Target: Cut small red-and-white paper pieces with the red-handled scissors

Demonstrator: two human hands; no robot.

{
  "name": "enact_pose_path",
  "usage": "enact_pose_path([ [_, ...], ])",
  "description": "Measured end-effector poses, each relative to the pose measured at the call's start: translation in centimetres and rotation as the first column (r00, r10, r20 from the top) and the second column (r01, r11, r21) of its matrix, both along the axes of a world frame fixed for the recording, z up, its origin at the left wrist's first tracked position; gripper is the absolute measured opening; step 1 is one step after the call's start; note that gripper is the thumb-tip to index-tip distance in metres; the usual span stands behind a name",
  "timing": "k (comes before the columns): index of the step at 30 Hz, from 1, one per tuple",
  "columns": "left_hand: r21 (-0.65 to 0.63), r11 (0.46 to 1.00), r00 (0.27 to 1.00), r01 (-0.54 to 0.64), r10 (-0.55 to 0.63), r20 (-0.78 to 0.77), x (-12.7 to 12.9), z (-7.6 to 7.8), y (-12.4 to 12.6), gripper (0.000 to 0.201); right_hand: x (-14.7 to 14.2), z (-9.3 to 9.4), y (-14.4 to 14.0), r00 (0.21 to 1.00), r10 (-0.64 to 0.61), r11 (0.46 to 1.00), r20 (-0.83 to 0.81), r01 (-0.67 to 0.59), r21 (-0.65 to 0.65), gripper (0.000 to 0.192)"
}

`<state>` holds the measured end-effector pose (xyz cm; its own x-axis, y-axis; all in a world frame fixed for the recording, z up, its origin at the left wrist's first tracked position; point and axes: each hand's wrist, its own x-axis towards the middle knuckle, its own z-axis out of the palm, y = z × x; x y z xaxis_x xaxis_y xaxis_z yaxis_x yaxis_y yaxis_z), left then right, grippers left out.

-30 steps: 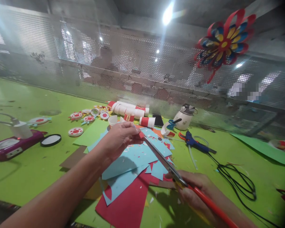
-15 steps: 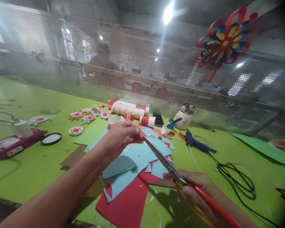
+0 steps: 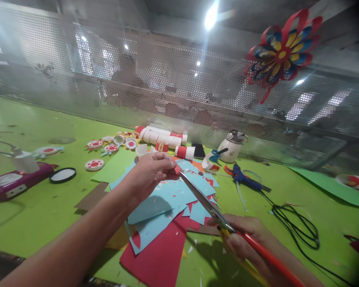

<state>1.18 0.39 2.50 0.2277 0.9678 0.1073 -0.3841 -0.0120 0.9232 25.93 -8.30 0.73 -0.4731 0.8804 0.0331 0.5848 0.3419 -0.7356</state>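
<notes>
My left hand (image 3: pixel 151 172) pinches a small red paper piece (image 3: pixel 177 170) above a pile of light blue paper sheets (image 3: pixel 164 199). My right hand (image 3: pixel 247 239) grips red-handled scissors (image 3: pixel 215 213), whose long metal blades point up-left and meet the red piece at my left fingertips. A large red paper sheet (image 3: pixel 157 255) lies under the blue pile near the table's front edge, on the green table (image 3: pixel 48 207).
Rolled white-and-red paper cups (image 3: pixel 163 139) and round paper discs (image 3: pixel 95 164) lie behind the pile. A blue glue gun (image 3: pixel 245 179) with a black cord (image 3: pixel 296 227), a white bottle (image 3: pixel 232 149), a magenta device (image 3: pixel 14 181) and a perforated metal screen (image 3: pixel 167 91) surround the work.
The view has shifted slightly; both hands, the scissors and the red piece stay in nearly the same place.
</notes>
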Motion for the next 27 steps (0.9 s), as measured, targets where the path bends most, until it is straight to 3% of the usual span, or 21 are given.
enact_pose_path([
  [17,0.012,1.0,1.0,-0.024,0.024,-0.01,0.25,-0.04,-0.1,0.008,0.3,-0.06,0.27,0.996,0.01,0.995,0.092,-0.019,0.099,0.043],
  [24,0.005,0.998,0.997,-0.061,0.06,0.047,0.02,0.19,-0.02,0.009,-0.05,-0.46,0.56,0.985,0.17,0.985,-0.021,-0.17,-0.001,0.05],
  [27,0.008,0.999,0.998,-0.049,0.049,0.051,0.06,0.11,0.0,0.007,-0.08,-0.34,0.67,0.989,0.144,0.989,-0.018,-0.144,0.018,0.05],
])
